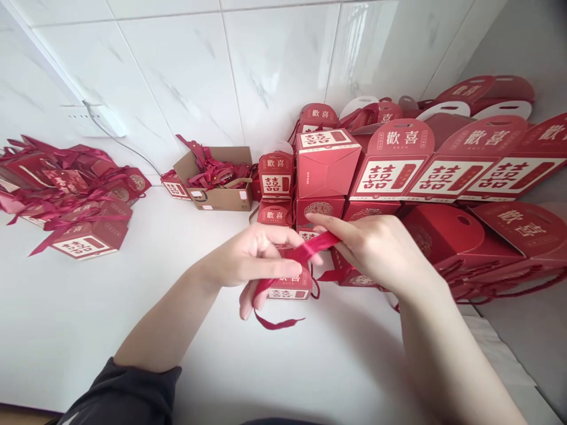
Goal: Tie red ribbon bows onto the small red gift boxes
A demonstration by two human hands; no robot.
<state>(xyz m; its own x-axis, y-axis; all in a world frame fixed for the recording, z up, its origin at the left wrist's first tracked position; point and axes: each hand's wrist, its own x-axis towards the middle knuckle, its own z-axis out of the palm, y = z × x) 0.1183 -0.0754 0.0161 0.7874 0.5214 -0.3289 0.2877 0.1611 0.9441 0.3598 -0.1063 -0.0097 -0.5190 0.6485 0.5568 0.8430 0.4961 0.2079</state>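
A dark red ribbon [315, 246] runs between my two hands above the white table. My left hand [261, 260] pinches it between thumb and fingers, and its loose tail curls down below the palm. My right hand [376, 242] has its fingers closed round the other end, with the index finger stretched to the left. Behind and below the ribbon stands a small red gift box [290, 292] with a white label and a cord handle, partly covered by my left hand. Whether the ribbon touches that box I cannot tell.
Stacked red gift boxes [394, 168] fill the right side against the tiled wall [283, 59]. A brown cardboard box [221, 199] of ribbons stands at the back. Ribboned boxes [95, 227] are heaped at the left on the white table [212, 366], below a power strip [95, 121] and its cable.
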